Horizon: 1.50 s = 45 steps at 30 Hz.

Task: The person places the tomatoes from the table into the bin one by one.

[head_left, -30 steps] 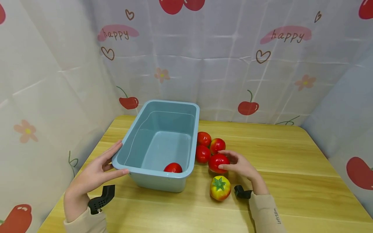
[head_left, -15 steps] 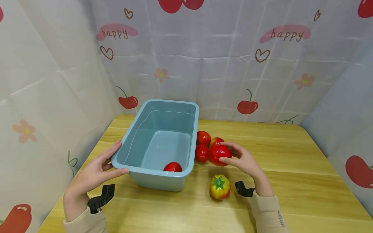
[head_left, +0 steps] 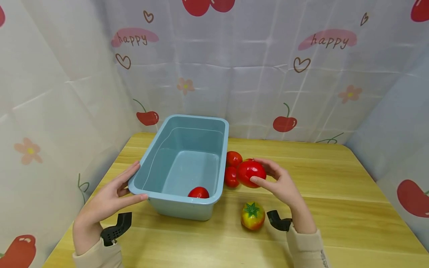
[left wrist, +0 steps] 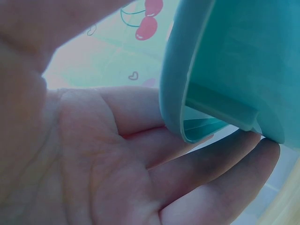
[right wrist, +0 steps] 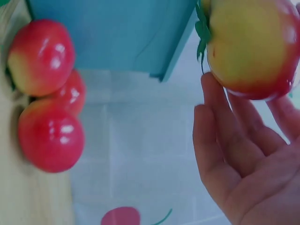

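In the head view, my left hand (head_left: pixel 107 203) grips the near left corner of a light blue plastic tub (head_left: pixel 181 209). Its thumb lies along the front rim and the fingers reach under the left side; the left wrist view has the tub's rim (left wrist: pixel 172 84) between thumb and fingers. Off the table, my right hand (head_left: pixel 279 182) holds a red toy tomato (head_left: pixel 249 173) between thumb and fingers. Seen from the right wrist, that tomato (right wrist: pixel 253 47) has a yellow side and green leaves. One red tomato (head_left: pixel 199 192) lies inside the tub, partly hidden by its front rim.
Right beside the tub sit more tomatoes (head_left: pixel 232 176), one mostly hidden behind the held one. A yellow-red tomato (head_left: pixel 253 219) with a green leafy top stands nearer on the wooden table (head_left: pixel 335 208). Printed curtains (head_left: pixel 254 85) enclose the back and sides.
My right hand has lifted the red tomato off the table, up and slightly toward the tub, so it now covers most of the tomato behind. The left hand stays at the tub's corner.
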Motion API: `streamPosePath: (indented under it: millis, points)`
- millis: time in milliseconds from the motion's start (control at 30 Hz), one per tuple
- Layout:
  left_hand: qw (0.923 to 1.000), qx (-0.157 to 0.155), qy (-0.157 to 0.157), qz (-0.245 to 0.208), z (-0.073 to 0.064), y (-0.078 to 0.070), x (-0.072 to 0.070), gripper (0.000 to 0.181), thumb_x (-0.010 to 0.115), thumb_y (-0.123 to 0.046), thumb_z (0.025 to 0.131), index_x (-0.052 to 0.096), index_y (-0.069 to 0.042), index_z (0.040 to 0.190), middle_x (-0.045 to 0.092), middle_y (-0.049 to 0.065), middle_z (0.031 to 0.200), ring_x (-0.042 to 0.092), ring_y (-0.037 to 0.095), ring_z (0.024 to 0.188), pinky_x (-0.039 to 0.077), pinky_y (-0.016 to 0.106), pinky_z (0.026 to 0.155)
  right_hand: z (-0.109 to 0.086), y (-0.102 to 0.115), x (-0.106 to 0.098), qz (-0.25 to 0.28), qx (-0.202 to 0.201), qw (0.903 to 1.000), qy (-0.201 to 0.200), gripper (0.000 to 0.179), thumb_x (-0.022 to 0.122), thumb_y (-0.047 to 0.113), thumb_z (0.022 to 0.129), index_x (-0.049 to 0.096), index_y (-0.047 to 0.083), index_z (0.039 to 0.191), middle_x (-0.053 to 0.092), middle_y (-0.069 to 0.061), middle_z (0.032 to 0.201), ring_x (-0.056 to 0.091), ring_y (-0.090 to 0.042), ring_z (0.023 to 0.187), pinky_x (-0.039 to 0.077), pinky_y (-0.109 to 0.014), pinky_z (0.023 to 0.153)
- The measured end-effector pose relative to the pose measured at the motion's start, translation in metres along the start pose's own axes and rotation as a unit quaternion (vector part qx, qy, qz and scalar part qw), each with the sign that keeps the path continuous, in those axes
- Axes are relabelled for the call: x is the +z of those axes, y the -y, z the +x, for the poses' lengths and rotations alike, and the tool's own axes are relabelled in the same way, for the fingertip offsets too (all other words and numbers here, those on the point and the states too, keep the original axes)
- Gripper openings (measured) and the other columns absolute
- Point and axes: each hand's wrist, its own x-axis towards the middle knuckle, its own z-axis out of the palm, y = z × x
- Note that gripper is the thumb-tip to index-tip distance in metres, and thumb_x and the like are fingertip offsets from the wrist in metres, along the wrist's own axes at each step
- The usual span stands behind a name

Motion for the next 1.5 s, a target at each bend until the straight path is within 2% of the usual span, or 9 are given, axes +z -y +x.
streamPosePath:
  millis: [233, 533, 867, 1033, 1167, 1300, 1500]
  points:
    - [1.0, -0.003, -0.002, 0.0, 0.0, -0.001, 0.0, 0.084, 0.068, -0.003, 0.085, 0.015, -0.006, 0.15, 0.006, 0.012, 0.156, 0.05, 0.031, 0.118, 0.049, 0.023, 0.087, -0.002, 0.025, 0.013, 0.03, 0.0, 0.9983, -0.05, 0.049, 0.071, 0.018, 0.085, 0.055, 0.012, 0.131, 0.058, -0.01, 0.122, 0.054, -0.027, 0.107, 0.053, -0.026, 0.079]
    - [0.9999, 0.002, -0.007, 0.012, -0.001, 0.001, 0.0, 0.084, 0.069, -0.004, 0.085, 0.017, -0.007, 0.15, 0.007, 0.01, 0.156, 0.051, 0.03, 0.117, 0.049, 0.023, 0.087, -0.003, 0.036, 0.037, 0.046, -0.023, 0.9938, -0.098, 0.049, 0.073, 0.017, 0.083, 0.056, 0.011, 0.129, 0.058, -0.006, 0.122, 0.056, -0.022, 0.105, 0.05, -0.024, 0.084]
    - [0.9999, 0.004, -0.006, 0.011, -0.002, 0.0, 0.0, 0.084, 0.069, -0.004, 0.085, 0.017, -0.005, 0.15, 0.007, 0.01, 0.156, 0.051, 0.033, 0.116, 0.049, 0.023, 0.087, -0.008, 0.042, 0.059, 0.073, -0.041, 0.9914, -0.1, 0.052, 0.075, 0.014, 0.081, 0.056, 0.015, 0.129, 0.056, 0.001, 0.123, 0.055, -0.019, 0.106, 0.051, -0.027, 0.084]
    - [0.9999, 0.004, -0.006, 0.013, -0.002, 0.0, 0.0, 0.084, 0.07, -0.004, 0.085, 0.017, -0.007, 0.15, 0.007, 0.01, 0.156, 0.051, 0.034, 0.115, 0.05, 0.023, 0.087, -0.009, 0.044, 0.07, 0.103, -0.074, 0.9871, -0.098, 0.053, 0.073, 0.008, 0.082, 0.054, 0.018, 0.13, 0.055, 0.001, 0.125, 0.054, -0.021, 0.108, 0.051, -0.029, 0.085]
    - [0.9998, 0.009, -0.005, 0.017, -0.002, 0.0, 0.0, 0.084, 0.069, -0.005, 0.085, 0.017, -0.007, 0.151, 0.007, 0.011, 0.156, 0.053, 0.03, 0.114, 0.05, 0.023, 0.086, -0.008, 0.045, 0.078, 0.129, -0.093, 0.9822, -0.1, 0.052, 0.071, 0.006, 0.083, 0.052, 0.017, 0.13, 0.053, 0.0, 0.127, 0.053, -0.022, 0.11, 0.05, -0.031, 0.088]
    - [0.9998, 0.012, -0.002, 0.017, -0.001, 0.0, 0.0, 0.084, 0.069, -0.005, 0.085, 0.017, -0.007, 0.15, 0.006, 0.012, 0.156, 0.054, 0.027, 0.114, 0.05, 0.023, 0.086, -0.007, 0.044, 0.085, 0.15, -0.114, 0.9779, -0.09, 0.052, 0.067, 0.002, 0.085, 0.049, 0.013, 0.132, 0.05, -0.002, 0.131, 0.051, -0.023, 0.116, 0.048, -0.034, 0.092]
    - [0.9999, 0.001, -0.005, 0.008, -0.001, 0.0, 0.0, 0.085, 0.07, -0.005, 0.085, 0.017, -0.007, 0.151, 0.006, 0.01, 0.157, 0.049, 0.035, 0.117, 0.05, 0.023, 0.086, -0.007, 0.043, 0.094, 0.148, -0.136, 0.9773, -0.066, 0.054, 0.066, 0.002, 0.086, 0.045, 0.012, 0.135, 0.048, -0.005, 0.133, 0.049, -0.024, 0.118, 0.048, -0.035, 0.092]
